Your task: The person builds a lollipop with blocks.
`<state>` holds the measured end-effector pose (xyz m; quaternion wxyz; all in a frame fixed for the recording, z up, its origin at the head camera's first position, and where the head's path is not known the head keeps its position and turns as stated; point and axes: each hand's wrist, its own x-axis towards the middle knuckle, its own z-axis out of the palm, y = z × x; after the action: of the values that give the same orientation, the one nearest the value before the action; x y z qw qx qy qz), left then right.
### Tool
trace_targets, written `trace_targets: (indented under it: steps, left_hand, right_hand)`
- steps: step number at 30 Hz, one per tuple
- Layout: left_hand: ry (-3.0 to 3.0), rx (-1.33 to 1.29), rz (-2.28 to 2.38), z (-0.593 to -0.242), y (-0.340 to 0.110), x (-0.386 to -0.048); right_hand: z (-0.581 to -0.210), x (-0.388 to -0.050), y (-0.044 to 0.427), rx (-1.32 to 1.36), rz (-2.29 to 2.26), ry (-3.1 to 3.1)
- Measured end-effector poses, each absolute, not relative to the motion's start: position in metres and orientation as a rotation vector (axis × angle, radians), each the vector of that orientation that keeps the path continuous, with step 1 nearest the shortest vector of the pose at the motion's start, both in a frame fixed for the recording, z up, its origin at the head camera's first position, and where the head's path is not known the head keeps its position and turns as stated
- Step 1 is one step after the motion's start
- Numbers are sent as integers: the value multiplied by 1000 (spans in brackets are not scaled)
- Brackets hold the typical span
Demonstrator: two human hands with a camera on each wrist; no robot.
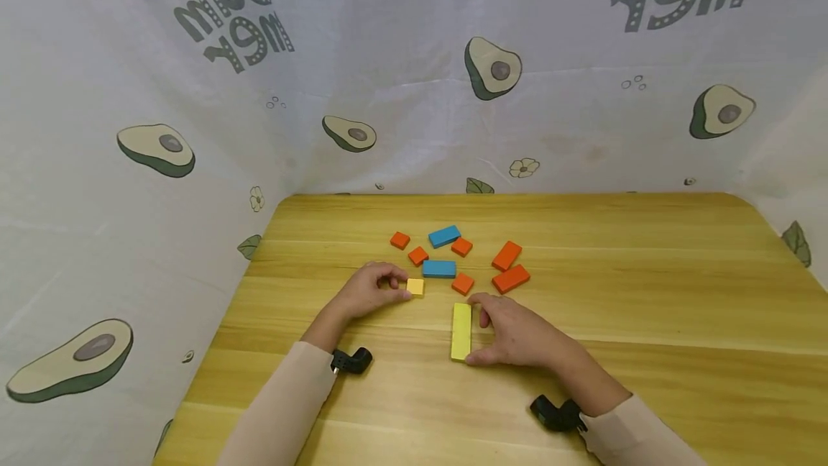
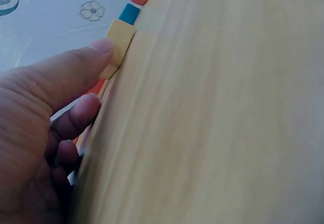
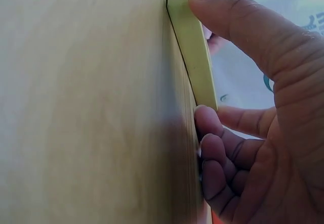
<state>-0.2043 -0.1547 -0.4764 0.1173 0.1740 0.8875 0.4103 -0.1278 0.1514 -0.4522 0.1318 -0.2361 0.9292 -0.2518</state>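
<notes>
My left hand (image 1: 370, 289) pinches a small light-orange square block (image 1: 415, 288) between thumb and forefinger, low at the tabletop. In the left wrist view the thumb lies against the face of that block (image 2: 120, 39); the far finger is hidden there. With the thumb at its near end and the forefinger at its far end, my right hand (image 1: 517, 329) holds a long yellow block (image 1: 461, 332) lengthwise. The right wrist view shows the same yellow block (image 3: 191, 47) between thumb and forefinger, the other fingers curled beside it.
Just beyond the hands lie two blue blocks (image 1: 439, 269), several small orange-red squares (image 1: 462, 284) and two longer orange-red blocks (image 1: 511, 279). They are spread over the wooden table (image 1: 647, 293). A white curtain printed with avocados (image 1: 401, 78) hangs behind and at the sides.
</notes>
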Motion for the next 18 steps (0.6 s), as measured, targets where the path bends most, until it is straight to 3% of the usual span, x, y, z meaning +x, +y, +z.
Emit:
trace_targets:
  steps: [18]
  left_hand:
    - [2440, 528, 1352, -469, -135, -191]
  right_hand:
    - [-453, -129, 152, -668, -749, 2681]
